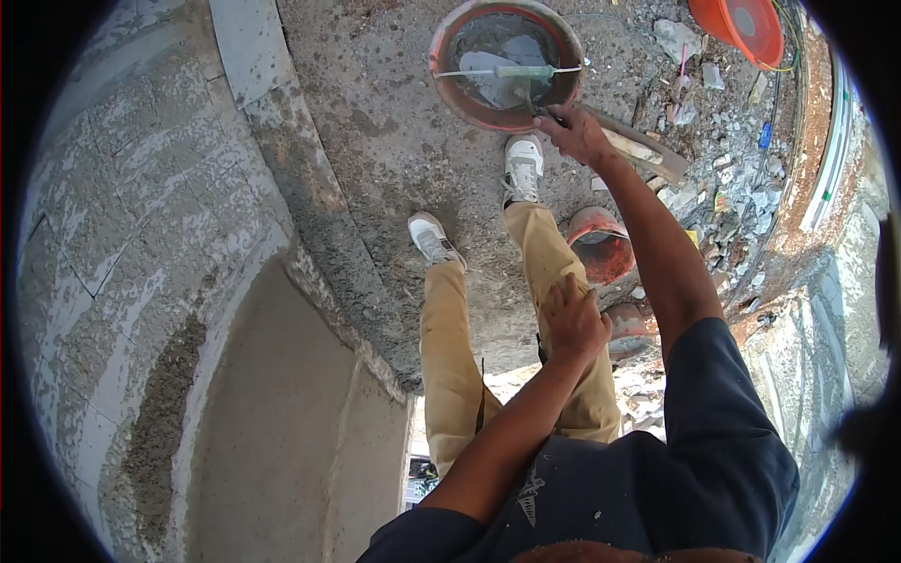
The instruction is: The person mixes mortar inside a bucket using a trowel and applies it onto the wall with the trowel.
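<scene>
My right hand (579,136) is wrapped around the handle of a trowel (528,98), which reaches over the near rim of a bucket. The trowel's blade is hard to tell apart from the wet contents. This red, mortar-stained bucket (439,83) holds wet grey mortar (483,42). Its wire handle with a pale green grip (524,71) lies across the top. Lower down, my left hand (574,324) rests on my tan trouser leg (540,249) near the knee, fingers spread and holding nothing.
A smaller red bucket (601,253) stands beside my leg, with another stained container (627,330) behind it. Wooden pieces (648,155) lie by my right hand. Rubble (741,197) and an orange tub (751,33) are on the right. A mortar-smeared wall (141,206) rises at left.
</scene>
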Tool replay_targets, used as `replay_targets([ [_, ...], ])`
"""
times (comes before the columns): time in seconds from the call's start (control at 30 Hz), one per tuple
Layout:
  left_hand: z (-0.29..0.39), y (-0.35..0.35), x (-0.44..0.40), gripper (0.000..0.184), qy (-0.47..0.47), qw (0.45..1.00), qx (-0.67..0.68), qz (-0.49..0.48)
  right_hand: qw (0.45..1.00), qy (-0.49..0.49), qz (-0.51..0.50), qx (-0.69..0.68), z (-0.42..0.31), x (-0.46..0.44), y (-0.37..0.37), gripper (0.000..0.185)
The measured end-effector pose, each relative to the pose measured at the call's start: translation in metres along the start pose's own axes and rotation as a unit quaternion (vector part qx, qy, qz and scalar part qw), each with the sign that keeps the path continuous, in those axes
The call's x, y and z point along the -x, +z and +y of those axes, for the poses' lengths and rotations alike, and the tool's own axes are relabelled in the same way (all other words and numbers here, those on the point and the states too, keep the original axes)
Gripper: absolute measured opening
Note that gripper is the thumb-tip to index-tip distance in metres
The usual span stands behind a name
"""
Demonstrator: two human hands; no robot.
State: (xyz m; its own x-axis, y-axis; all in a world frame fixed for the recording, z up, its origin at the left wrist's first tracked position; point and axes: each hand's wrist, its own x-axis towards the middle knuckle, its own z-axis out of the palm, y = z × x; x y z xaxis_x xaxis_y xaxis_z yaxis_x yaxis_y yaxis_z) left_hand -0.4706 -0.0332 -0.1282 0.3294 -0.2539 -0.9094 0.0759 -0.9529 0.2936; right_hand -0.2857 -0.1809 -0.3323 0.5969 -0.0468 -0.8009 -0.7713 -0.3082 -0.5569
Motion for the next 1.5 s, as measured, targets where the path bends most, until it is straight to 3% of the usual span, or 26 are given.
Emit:
replay_targets([
  [0.1, 0.001, -0.004, -0.001, 0.053, -0.002, 1.0, -0.006, -0.008, 0.969, -0.165, 0.159, 0.097, 0.004, 0.0, 0.034, 0.046],
  [0.2, 0.002, -0.002, -0.003, 0.053, -0.005, 1.0, -0.013, -0.013, 0.956, -0.185, 0.151, 0.172, -0.028, -0.002, 0.043, 0.043],
  [0.33, -0.002, -0.007, -0.002, 0.051, 0.006, 1.0, 0.0, 0.003, 0.955, -0.078, 0.162, 0.237, -0.053, 0.043, 0.01, 0.037],
  [0.4, -0.002, -0.007, -0.004, 0.051, 0.006, 1.0, 0.02, 0.0, 0.933, -0.044, 0.127, 0.334, -0.08, 0.087, -0.043, 0.035],
  [0.5, -0.002, -0.002, -0.006, 0.049, 0.007, 1.0, 0.029, -0.009, 0.895, -0.068, 0.14, 0.418, -0.087, 0.095, -0.105, 0.032],
  [0.6, 0.0, -0.004, -0.007, 0.048, -0.001, 0.999, 0.03, -0.02, 0.87, -0.076, 0.152, 0.463, -0.074, 0.033, -0.142, 0.029],
  [0.67, 0.001, -0.007, -0.009, 0.048, 0.0, 0.999, 0.037, -0.013, 0.84, -0.101, 0.117, 0.521, -0.105, 0.01, -0.138, 0.035],
  [0.77, -0.001, -0.002, -0.008, 0.049, 0.004, 0.999, 0.042, -0.004, 0.771, -0.13, 0.095, 0.616, -0.135, -0.02, -0.109, 0.029],
  [0.87, 0.002, -0.002, -0.009, 0.05, 0.004, 0.999, 0.048, -0.01, 0.746, -0.095, 0.013, 0.659, -0.148, -0.045, -0.081, 0.024],
  [0.97, 0.004, -0.008, -0.011, 0.05, -0.002, 0.998, 0.057, -0.002, 0.792, 0.035, -0.039, 0.609, -0.133, -0.048, -0.05, 0.029],
  [1.03, 0.003, -0.009, -0.014, 0.049, -0.003, 0.998, 0.063, 0.009, 0.879, 0.167, -0.166, 0.416, -0.118, -0.038, -0.039, 0.031],
  [1.13, 0.004, -0.004, -0.014, 0.048, -0.004, 0.998, 0.063, 0.008, 0.939, 0.22, -0.15, 0.219, -0.097, -0.013, -0.011, 0.033],
  [1.17, 0.006, -0.004, -0.017, 0.047, -0.006, 0.998, 0.058, 0.006, 0.968, 0.166, -0.14, 0.124, -0.074, -0.014, 0.005, 0.038],
  [1.2, 0.008, -0.002, -0.017, 0.047, -0.011, 0.999, 0.052, 0.004, 0.964, 0.233, -0.109, -0.072, -0.069, -0.006, 0.021, 0.037],
  [1.23, 0.005, 0.01, -0.015, 0.047, 0.006, 0.998, 0.051, 0.04, 0.948, 0.233, -0.065, -0.207, -0.074, 0.001, 0.04, 0.034],
  [1.3, -0.004, 0.037, -0.018, 0.047, 0.042, 0.991, 0.044, 0.116, 0.928, 0.234, -0.035, -0.289, -0.086, -0.007, 0.063, 0.03],
  [1.33, -0.003, 0.031, -0.02, 0.047, 0.032, 0.994, 0.046, 0.094, 0.921, 0.243, -0.021, -0.304, -0.091, -0.011, 0.068, 0.032],
  [1.4, 0.005, 0.008, -0.019, 0.047, 0.013, 0.997, 0.052, 0.049, 0.986, 0.155, -0.041, -0.044, -0.105, -0.016, 0.045, 0.036],
  [1.43, 0.007, -0.002, -0.019, 0.047, 0.001, 0.998, 0.052, 0.021, 0.989, 0.106, -0.05, 0.09, -0.115, -0.016, 0.028, 0.041],
  [1.5, 0.005, -0.005, -0.021, 0.047, 0.01, 0.997, 0.065, 0.028, 0.933, -0.053, 0.027, 0.356, -0.127, -0.003, -0.004, 0.052],
])
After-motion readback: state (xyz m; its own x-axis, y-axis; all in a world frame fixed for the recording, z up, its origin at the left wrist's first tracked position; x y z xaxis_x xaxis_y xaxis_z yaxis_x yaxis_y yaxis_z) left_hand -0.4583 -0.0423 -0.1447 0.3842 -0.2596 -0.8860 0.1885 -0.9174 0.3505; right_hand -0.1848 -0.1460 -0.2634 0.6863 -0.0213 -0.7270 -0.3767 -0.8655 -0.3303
